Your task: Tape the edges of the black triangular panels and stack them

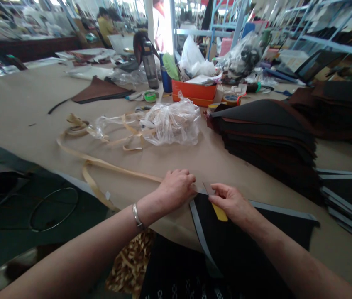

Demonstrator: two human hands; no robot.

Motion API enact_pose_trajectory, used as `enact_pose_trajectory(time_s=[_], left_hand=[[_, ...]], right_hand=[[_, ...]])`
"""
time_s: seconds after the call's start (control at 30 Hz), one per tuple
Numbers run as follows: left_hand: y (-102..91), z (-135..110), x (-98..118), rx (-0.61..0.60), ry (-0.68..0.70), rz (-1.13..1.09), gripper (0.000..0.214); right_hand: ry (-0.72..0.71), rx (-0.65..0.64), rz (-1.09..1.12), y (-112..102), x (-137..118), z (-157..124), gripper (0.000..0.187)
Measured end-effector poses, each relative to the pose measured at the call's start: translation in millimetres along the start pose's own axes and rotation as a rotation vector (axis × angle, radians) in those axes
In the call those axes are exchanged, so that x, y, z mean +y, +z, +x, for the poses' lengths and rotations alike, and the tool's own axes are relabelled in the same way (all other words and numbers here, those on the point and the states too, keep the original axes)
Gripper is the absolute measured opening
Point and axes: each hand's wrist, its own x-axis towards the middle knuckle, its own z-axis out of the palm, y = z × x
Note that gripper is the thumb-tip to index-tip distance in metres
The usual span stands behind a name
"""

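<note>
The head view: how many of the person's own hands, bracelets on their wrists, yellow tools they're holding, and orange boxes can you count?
Bare hands, the left hand and right hand: 2
Shiny silver bracelet: 1
Flat yellow-handled tool: 1
Rectangular orange box: 1
Total: 5

tool handle: smooth plastic | dark panel: matt | bag: glossy plastic | bangle: shiny metal

Orange box, grey bottle, green roll
</note>
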Motion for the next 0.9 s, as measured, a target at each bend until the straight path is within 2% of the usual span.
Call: enact_pose_trajectory(time_s=[0.07,0.13,0.27,0.5,0.7,0.8,0.87,0.9], left_hand=[[-1.5,4,4,-0.012,-0.017,0.031,0.020],[-3.5,6,4,-0.028,-0.021,0.051,0.018],[-5.4,12,2,-0.075,-0.028,0.072,0.013],[-10.4,21,6,-0.144,-0.023,0.057,0.015],[-14.5,14,24,-0.176,0.023,-0.121,0.015],[-15.4,9,20,-0.110,0.001,-0.216,0.021],[-14.1,5,12,-0.037,-0.041,-0.255,0.022],[-12.4,2,7,-0.004,-0.055,-0.275,0.022]], right_hand=[[-0.003,0.040,-0.004,7,4,4,0.051],[-0.001,0.070,-0.054,12,5,7,0.061],[-0.013,0.102,-0.164,17,3,8,0.048],[-0.007,0.100,-0.236,19,-3,6,0.042],[-0.093,0.116,-0.327,27,-8,5,0.035],[-0.061,0.106,-0.242,24,-9,5,0.044],[-0.004,0.092,-0.066,11,-9,-2,0.053],[0.022,0.080,0.034,1,-8,-10,0.050]])
